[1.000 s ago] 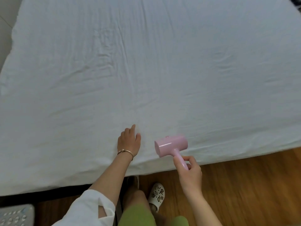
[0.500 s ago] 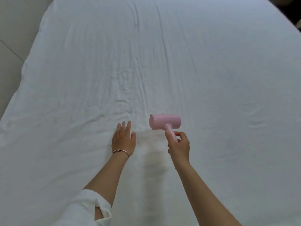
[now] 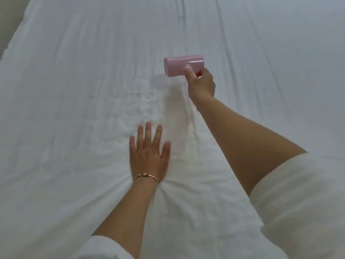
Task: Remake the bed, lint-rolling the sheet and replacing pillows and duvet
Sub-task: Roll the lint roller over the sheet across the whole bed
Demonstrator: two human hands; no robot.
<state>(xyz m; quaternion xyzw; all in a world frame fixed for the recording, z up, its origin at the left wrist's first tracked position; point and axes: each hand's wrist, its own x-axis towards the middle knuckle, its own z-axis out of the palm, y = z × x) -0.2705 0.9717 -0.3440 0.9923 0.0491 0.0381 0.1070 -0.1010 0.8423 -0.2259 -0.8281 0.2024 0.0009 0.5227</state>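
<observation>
- The right hand (image 3: pixel 201 83) had its fingers clamped round the handle of the pink lint roller (image 3: pixel 182 64), its drum out toward the middle of the sheet (image 3: pixel 74 90).
- The left hand (image 3: pixel 148 155) lay flat, fingers spread apart, pressing the sheet nearer the person.
- The roller looked light and rigid; its handle seemed the right place to hold.
- The sheet looked soft, wrinkling easily, so pinning it probably helped.

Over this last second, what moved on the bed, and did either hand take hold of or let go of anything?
The right hand pushed the pink lint roller from the near edge far out across the white sheet, gripping its handle throughout. The left hand stayed flat, fingers spread, pressing the sheet and shifting forward with the reach. Nothing was picked up or released.
</observation>
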